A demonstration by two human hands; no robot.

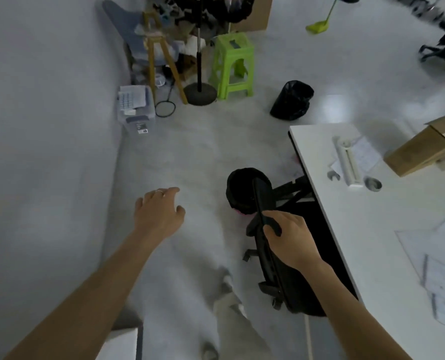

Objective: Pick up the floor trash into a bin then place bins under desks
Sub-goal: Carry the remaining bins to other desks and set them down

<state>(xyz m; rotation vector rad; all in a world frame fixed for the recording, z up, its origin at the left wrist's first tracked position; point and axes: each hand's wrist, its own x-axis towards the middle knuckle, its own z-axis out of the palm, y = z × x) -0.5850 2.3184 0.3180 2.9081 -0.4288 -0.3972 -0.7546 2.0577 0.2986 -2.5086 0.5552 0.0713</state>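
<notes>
- Nearest us, our left hand point(159, 211) hangs empty over bare floor, fingers point(173, 190) loosely spread.
- Right of those fingers, our right hand point(291, 237) is closed on the black chair point(278, 271) back, thumb over its top edge.
- Just beyond the right fingertips, touching the chair, stands a bin point(244, 193) with a black liner, beside the desk point(346, 216).
- Farther off, a second bin point(292, 100) stands in the open.
- We judge both bins light and stiff, their liners slippery; grip the rim.

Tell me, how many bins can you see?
2. A black-lined round bin stands beside the white desk; another black-bagged bin sits farther off, near the green plastic stool. Others may be hidden.
</notes>
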